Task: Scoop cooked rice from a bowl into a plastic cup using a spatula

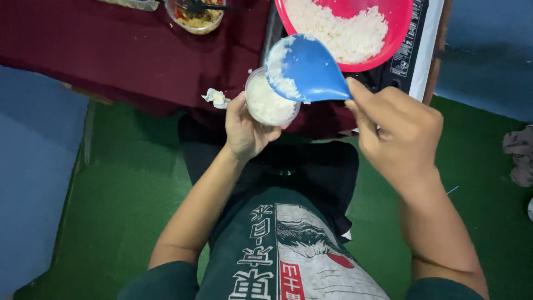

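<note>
My left hand [244, 130] holds a small clear round container [270, 104] filled with white rice, just below the table edge. My right hand [397, 136] grips a blue plastic rice paddle [306, 69] with rice stuck to its blade, tilted over the container's rim. Behind the paddle sits a large red bowl [391, 33] holding a heap of cooked white rice.
A dark maroon cloth [111, 50] covers the table. A clear bowl of mixed food [195, 19] stands at the back. A crumpled white scrap [215, 98] lies at the table edge. Green floor [122, 194] below, grey cloth [519, 155] at right.
</note>
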